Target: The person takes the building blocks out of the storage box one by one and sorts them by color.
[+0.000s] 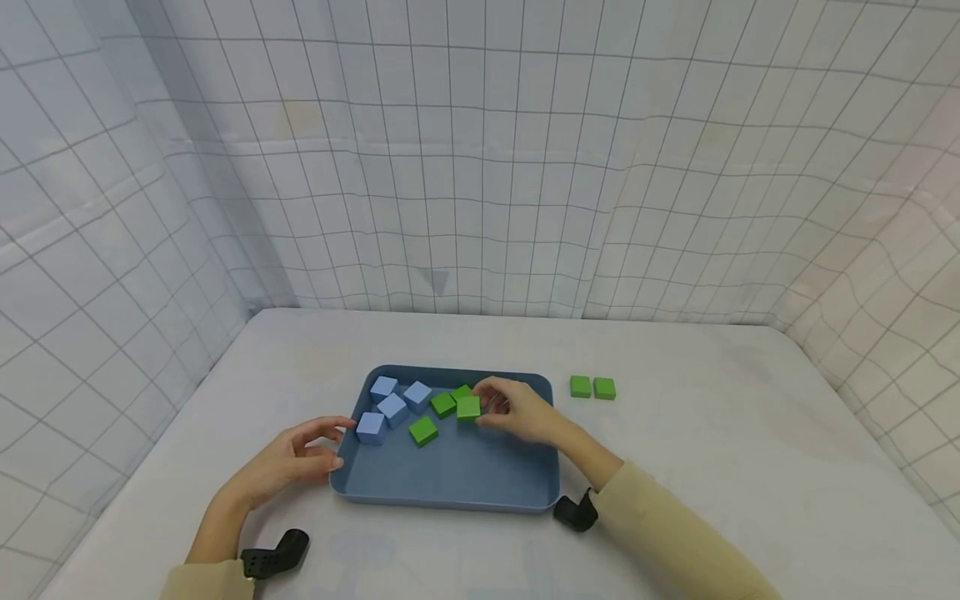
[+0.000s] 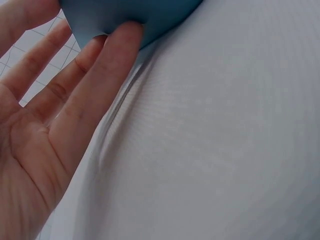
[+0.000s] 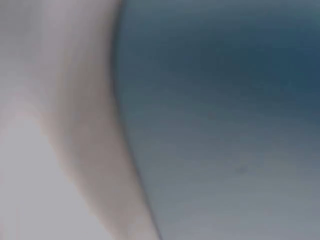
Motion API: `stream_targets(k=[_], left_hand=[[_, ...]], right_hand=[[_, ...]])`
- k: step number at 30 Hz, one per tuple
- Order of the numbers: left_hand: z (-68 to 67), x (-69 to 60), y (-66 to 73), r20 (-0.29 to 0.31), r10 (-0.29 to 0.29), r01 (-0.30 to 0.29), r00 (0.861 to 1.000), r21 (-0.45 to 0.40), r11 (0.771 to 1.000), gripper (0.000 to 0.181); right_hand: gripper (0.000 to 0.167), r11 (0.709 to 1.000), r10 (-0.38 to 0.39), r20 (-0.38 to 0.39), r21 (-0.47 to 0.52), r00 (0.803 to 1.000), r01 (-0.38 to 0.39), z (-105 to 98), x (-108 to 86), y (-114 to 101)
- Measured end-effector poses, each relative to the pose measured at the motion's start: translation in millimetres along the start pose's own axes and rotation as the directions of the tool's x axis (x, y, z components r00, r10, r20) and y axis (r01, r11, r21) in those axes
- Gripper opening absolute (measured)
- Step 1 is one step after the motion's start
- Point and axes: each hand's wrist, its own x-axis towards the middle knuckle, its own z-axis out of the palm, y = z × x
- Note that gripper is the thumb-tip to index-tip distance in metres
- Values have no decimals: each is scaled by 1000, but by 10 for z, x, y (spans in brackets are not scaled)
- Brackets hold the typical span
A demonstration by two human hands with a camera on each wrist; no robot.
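A blue-grey tray lies on the table. My left hand is at its left edge, and in the left wrist view the fairly straight fingers touch the tray's side. Over the tray, my right hand pinches a green block between thumb and fingers. Close by inside the tray are more green blocks: one, another partly hidden, and a third nearer the front. Several blue blocks sit at the tray's left. The right wrist view is blurred and shows only tray and table.
Two green blocks lie side by side on the white table, beyond the tray's back right corner. White cloth with a grid pattern hangs around the table's back and sides.
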Motion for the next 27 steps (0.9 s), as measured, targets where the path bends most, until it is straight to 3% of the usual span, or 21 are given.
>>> stream_targets(k=[10,19,27], left_hand=[[-5,4,-13,7,-8,8,1000,-15,1000,54],[0,7,-8,0,-4,4,1000,-14,1000,54],[0,11,-11,0,-2,2,1000,-15,1000,54]], right_hand=[[36,1000,4,-63,-6,998,-4,-218,-156,120],[36,997,48,-115,72,992,-40,-454,-307,185],[35,996,84,-209,56,974,-74,-632,-460,318]])
